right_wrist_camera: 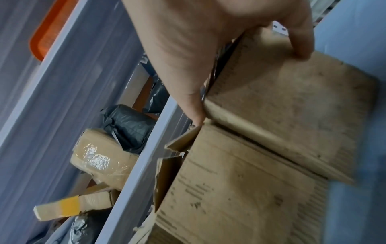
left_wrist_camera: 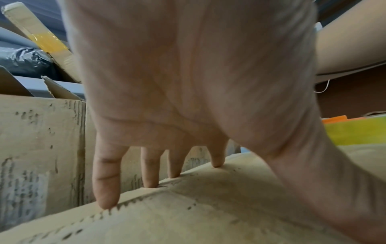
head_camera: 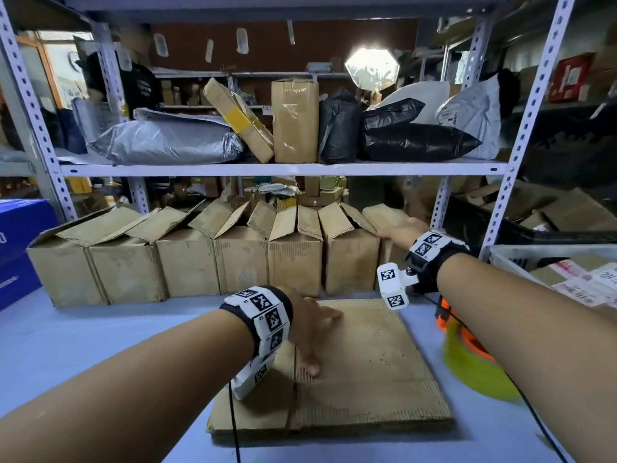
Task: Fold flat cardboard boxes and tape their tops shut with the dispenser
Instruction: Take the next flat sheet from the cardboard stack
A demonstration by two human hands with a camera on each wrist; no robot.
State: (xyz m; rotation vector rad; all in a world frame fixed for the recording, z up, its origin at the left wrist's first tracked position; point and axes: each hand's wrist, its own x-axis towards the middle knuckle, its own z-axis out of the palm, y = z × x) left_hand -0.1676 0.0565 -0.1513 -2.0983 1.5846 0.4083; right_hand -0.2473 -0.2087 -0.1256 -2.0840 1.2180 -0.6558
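- Flat cardboard boxes (head_camera: 350,372): they sit in a stack on the pale worktop (head_camera: 83,345), right in front of you, between your two forearms.
- Your left hand (head_camera: 309,332) is spread flat on top of that stack. In the left wrist view its fingertips (left_wrist_camera: 106,198) press down right along the far edge, fingers straight, not curled round anything.
- Your right hand (head_camera: 400,230) is stretched out to the far-right box (right_wrist_camera: 288,105) in the row at the back of the worktop. The thumb is on one side and a finger hooks over the other edge, so it's gripping that box.
- Row of folded boxes (head_camera: 187,259): they stand side by side under the shelf (head_camera: 283,169) with their top flaps sticking up, untaped. Can't see what's inside any of them.
- Tape dispenser (head_camera: 467,349): orange with a yellow-green roll, lying on the worktop partly under your right forearm.
- The shelf above holds grey and black plastic mailer bags plus two taped brown parcels (head_camera: 293,121), one leaning, one upright.
- White crate (head_camera: 507,259) on the far right has labelled packets in it.
- Blue carton (head_camera: 20,248) at the left edge.
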